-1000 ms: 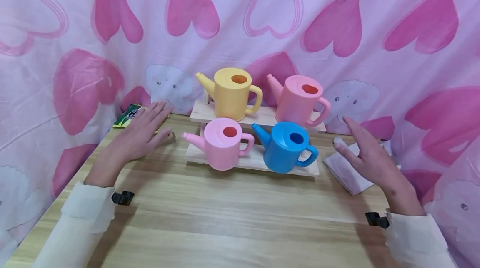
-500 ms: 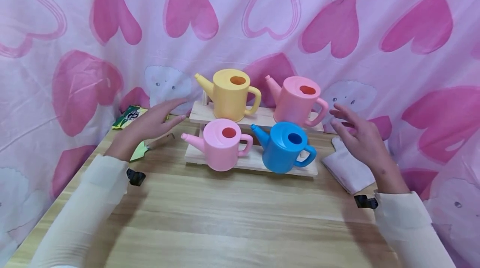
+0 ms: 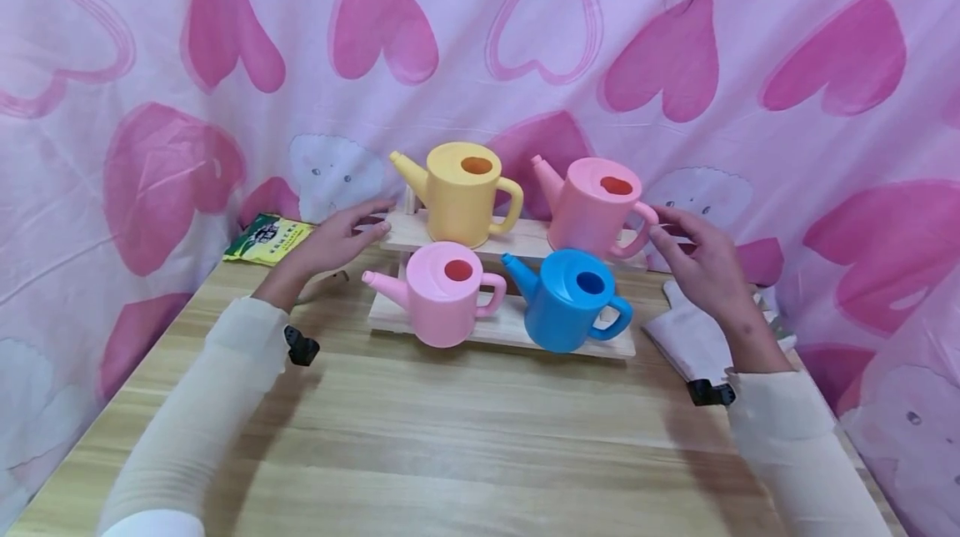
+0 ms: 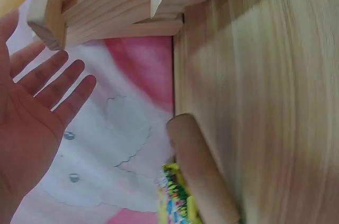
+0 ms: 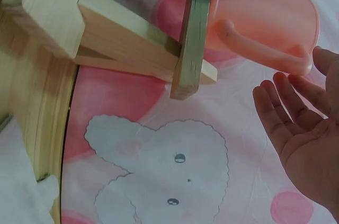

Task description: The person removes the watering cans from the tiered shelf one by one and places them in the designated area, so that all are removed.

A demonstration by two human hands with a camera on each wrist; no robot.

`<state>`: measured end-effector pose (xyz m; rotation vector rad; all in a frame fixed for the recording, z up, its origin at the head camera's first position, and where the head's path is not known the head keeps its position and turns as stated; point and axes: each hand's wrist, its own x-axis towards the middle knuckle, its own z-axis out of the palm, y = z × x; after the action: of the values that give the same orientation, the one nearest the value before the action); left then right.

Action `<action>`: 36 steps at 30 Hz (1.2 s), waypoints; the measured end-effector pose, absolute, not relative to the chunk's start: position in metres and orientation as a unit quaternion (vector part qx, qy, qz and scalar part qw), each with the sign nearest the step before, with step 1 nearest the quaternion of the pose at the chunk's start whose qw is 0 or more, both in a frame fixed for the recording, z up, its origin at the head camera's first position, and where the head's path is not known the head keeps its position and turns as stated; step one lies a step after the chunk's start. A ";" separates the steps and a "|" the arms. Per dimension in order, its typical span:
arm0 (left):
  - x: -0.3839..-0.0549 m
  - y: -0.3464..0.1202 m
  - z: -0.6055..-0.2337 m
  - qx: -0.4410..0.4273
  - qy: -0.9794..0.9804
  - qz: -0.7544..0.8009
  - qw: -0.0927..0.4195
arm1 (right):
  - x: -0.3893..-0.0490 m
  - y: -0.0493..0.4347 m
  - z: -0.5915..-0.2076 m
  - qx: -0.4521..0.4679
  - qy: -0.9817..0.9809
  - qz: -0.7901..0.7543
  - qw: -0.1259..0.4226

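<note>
Several toy-like watering cans stand on a two-step wooden stand (image 3: 386,316). A yellow can (image 3: 457,203) and a coral-pink can (image 3: 588,208) occupy the upper step. On the lower one are a light-pink can (image 3: 438,308) and a blue can (image 3: 562,312). My left hand (image 3: 337,241), fingers extended, is at the upper step's left end. At the right, my right hand (image 3: 705,270) has its fingertips right at the coral-pink can's handle. The right wrist view shows this hand (image 5: 312,139) with fingers loosely bent, not wrapped round the handle (image 5: 265,52).
A yellow-green packet (image 3: 270,238) lies at the back left. Beside it is a brown cylindrical handle (image 4: 204,171), mostly covered by my left arm in the head view. A folded white cloth (image 3: 686,341) lies right of the stand. A heart-patterned curtain (image 3: 465,20) hangs behind.
Both hands have moved inward toward the stand, the left to the upper step's left end, the right to the coral-pink can's handle. The cans have stayed in place.
</note>
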<state>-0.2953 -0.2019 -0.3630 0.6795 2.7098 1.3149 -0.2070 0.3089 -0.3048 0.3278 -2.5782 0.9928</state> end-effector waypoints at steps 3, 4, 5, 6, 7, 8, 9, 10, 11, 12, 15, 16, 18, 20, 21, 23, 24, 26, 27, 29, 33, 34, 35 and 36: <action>-0.298 -0.201 -0.369 0.203 0.872 0.445 0.025 | -0.209 0.306 -0.306 0.112 -0.910 0.356 0.180; -0.299 -0.201 -0.371 0.199 0.870 0.451 0.025 | -0.209 0.306 -0.306 0.112 -0.910 0.358 0.179; -0.300 -0.200 -0.372 0.195 0.868 0.456 0.026 | -0.210 0.305 -0.307 0.112 -0.910 0.358 0.180; -0.301 -0.200 -0.374 0.193 0.865 0.463 0.026 | -0.210 0.305 -0.307 0.112 -0.909 0.358 0.181; -0.302 -0.200 -0.375 0.192 0.860 0.471 0.027 | -0.211 0.304 -0.307 0.112 -0.909 0.358 0.181; -0.303 -0.199 -0.376 0.192 0.856 0.480 0.028 | -0.211 0.304 -0.308 0.112 -0.909 0.359 0.182; -0.304 -0.199 -0.377 0.191 0.851 0.488 0.028 | -0.212 0.304 -0.308 0.112 -0.908 0.360 0.183; -0.304 -0.198 -0.378 0.188 0.847 0.497 0.029 | -0.212 0.304 -0.308 0.111 -0.908 0.359 0.184; -0.304 -0.198 -0.379 0.184 0.843 0.505 0.032 | -0.212 0.304 -0.308 0.111 -0.908 0.359 0.186; -0.303 -0.197 -0.380 0.179 0.839 0.513 0.033 | -0.212 0.304 -0.308 0.110 -0.908 0.359 0.186; -0.302 -0.196 -0.384 0.160 0.825 0.541 0.040 | -0.214 0.304 -0.308 0.109 -0.906 0.362 0.189; -0.302 -0.195 -0.385 0.155 0.817 0.554 0.043 | -0.214 0.304 -0.308 0.109 -0.906 0.363 0.190; -0.302 -0.194 -0.389 0.151 0.804 0.572 0.051 | -0.214 0.303 -0.309 0.108 -0.904 0.367 0.192; -0.302 -0.193 -0.392 0.150 0.787 0.595 0.062 | -0.214 0.303 -0.309 0.108 -0.902 0.373 0.191; -0.301 -0.193 -0.394 0.150 0.779 0.605 0.068 | -0.214 0.303 -0.310 0.108 -0.901 0.376 0.189; -0.301 -0.192 -0.397 0.150 0.771 0.614 0.074 | -0.214 0.303 -0.309 0.108 -0.900 0.379 0.185; -0.300 -0.192 -0.399 0.151 0.765 0.621 0.077 | -0.213 0.303 -0.309 0.109 -0.900 0.380 0.183; -0.300 -0.191 -0.401 0.150 0.747 0.642 0.082 | -0.214 0.303 -0.309 0.110 -0.900 0.382 0.180; -0.300 -0.191 -0.403 0.149 0.739 0.652 0.084 | -0.214 0.303 -0.308 0.112 -0.900 0.383 0.179; -0.300 -0.191 -0.404 0.147 0.725 0.667 0.088 | -0.214 0.303 -0.307 0.112 -0.900 0.383 0.177; -0.301 -0.191 -0.407 0.143 0.713 0.680 0.096 | -0.214 0.301 -0.305 0.107 -0.901 0.383 0.174; -0.301 -0.191 -0.407 0.143 0.714 0.679 0.097 | -0.214 0.301 -0.305 0.103 -0.903 0.380 0.174; -0.301 -0.191 -0.407 0.142 0.714 0.679 0.097 | -0.214 0.300 -0.305 0.100 -0.904 0.378 0.174; -0.301 -0.191 -0.407 0.142 0.713 0.680 0.097 | -0.213 0.300 -0.305 0.098 -0.905 0.377 0.175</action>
<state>-0.3013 -0.1911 -0.4074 0.4200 2.1116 2.0125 -0.2134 0.2995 -0.3049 0.2769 -2.5633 1.0671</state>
